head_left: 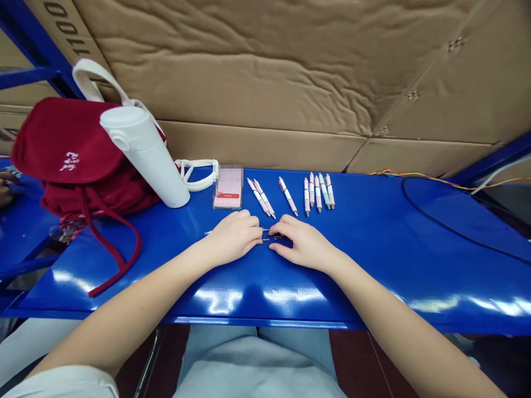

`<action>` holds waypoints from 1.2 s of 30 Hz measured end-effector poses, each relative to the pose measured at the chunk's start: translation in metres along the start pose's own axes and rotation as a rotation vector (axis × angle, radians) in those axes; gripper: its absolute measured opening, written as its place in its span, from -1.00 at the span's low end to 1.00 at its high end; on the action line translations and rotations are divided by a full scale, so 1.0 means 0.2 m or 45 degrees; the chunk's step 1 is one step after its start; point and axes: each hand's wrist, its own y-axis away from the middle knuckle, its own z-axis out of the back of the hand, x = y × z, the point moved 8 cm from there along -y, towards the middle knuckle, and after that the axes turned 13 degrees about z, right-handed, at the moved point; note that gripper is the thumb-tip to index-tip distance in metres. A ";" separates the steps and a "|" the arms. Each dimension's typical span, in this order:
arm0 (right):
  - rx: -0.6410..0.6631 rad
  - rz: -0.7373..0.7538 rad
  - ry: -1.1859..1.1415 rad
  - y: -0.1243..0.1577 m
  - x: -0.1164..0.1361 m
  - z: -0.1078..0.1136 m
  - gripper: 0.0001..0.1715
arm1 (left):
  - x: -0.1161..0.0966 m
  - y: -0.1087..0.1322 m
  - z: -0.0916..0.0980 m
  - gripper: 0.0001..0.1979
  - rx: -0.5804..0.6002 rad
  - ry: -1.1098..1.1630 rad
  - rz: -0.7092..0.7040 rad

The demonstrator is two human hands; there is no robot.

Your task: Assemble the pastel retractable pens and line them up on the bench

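My left hand [235,239] is closed, palm down, over thin pen parts on the blue table. Their slim tips [265,240] stick out to the right of its fingers, and a clear end [208,232] shows on its left. My right hand [305,243] faces it from the right, low over the table, thumb and index finger apart. A small dark piece [279,237] lies between those two fingers, too small to name. Beyond the hands lie two pink-and-white pens [261,198], a single pen [288,196] and a row of several pens [318,193], one of them green.
A phone [228,190] lies left of the pens. A white bottle [145,157] leans against a red backpack [78,155] on the left. Cardboard [265,143] lines the back. A black cable [448,218] runs along the right side. Part of another person's hand [5,188] shows at far left.
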 end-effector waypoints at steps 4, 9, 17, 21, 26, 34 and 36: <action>-0.003 0.027 0.169 -0.02 0.04 -0.02 -0.79 | -0.01 0.00 0.00 -0.76 -0.024 -0.007 -0.039; -0.010 0.070 0.237 -0.04 0.06 -0.02 -0.79 | 0.09 0.05 0.07 -0.74 -0.089 0.042 0.027; -0.054 -0.029 0.088 0.02 -0.03 0.08 -0.85 | 0.33 0.14 0.09 -0.64 -0.051 0.079 0.281; -0.184 -0.124 -0.054 0.05 -0.11 0.06 -0.86 | 0.30 0.13 0.04 -0.65 -0.025 0.142 0.272; -0.250 -0.147 -0.073 0.05 -0.15 0.04 -0.86 | 0.26 0.13 -0.01 -0.73 0.013 0.215 0.299; -0.227 -0.141 -0.040 0.05 -0.12 0.02 -0.83 | 0.26 0.13 -0.02 -0.73 -0.029 0.252 0.287; -0.217 -0.142 -0.038 0.05 -0.12 0.03 -0.82 | 0.26 0.13 -0.02 -0.73 -0.032 0.254 0.287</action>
